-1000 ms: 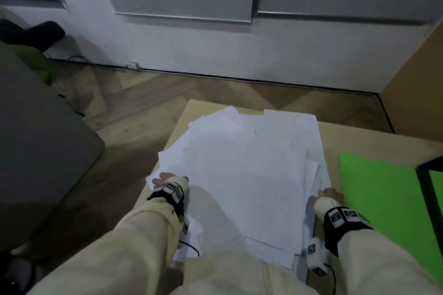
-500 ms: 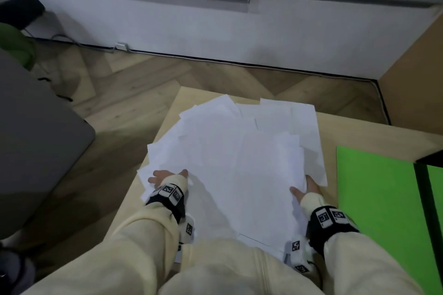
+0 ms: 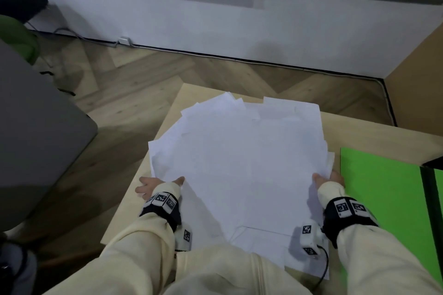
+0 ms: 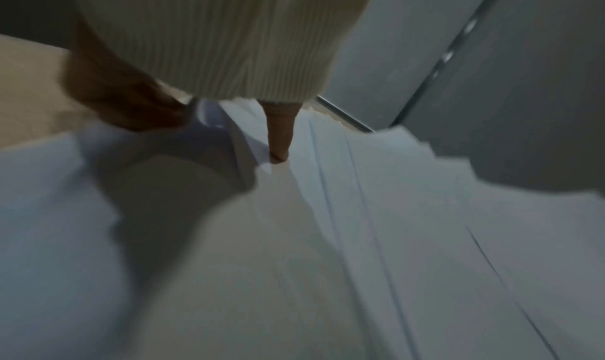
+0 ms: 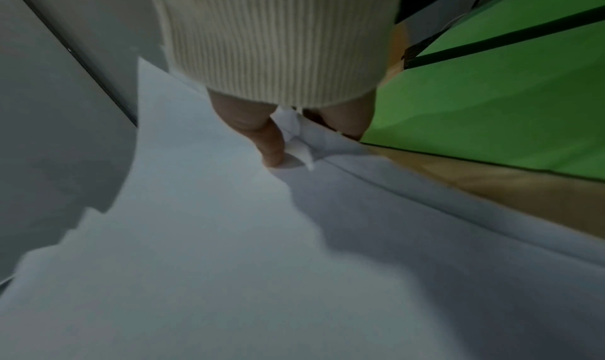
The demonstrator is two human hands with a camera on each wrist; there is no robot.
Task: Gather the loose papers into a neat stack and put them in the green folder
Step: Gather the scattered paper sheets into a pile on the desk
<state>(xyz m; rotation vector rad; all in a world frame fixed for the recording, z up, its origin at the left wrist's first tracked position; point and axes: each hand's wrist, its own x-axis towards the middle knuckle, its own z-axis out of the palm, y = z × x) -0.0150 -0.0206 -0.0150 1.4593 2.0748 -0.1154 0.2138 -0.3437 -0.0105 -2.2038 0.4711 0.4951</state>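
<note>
A loose pile of white papers (image 3: 239, 163) lies fanned out on the light wooden table (image 3: 359, 134). My left hand (image 3: 158, 184) grips the pile's left edge, with the thumb (image 4: 278, 137) on top and the fingers (image 4: 131, 101) curled under. At the right edge my right hand (image 3: 328, 178) grips the same way, thumb (image 5: 266, 143) pressing on the top sheet and fingers (image 5: 344, 122) beneath. A few sheets stick out at the far end and near my body. The green folder (image 3: 378, 194) lies flat on the table just right of my right hand, also seen as the green folder (image 5: 491, 106).
A black strip (image 3: 431, 211) runs across the folder's right part. A grey rounded surface (image 3: 36, 115) stands left of the table over the wooden floor (image 3: 143, 79). The white wall (image 3: 239, 31) is ahead and a wooden panel (image 3: 419, 79) at the right.
Both hands have taken hold of the pile's side edges, and the sheets have drawn closer together. The right hand went inward, then back toward the folder.
</note>
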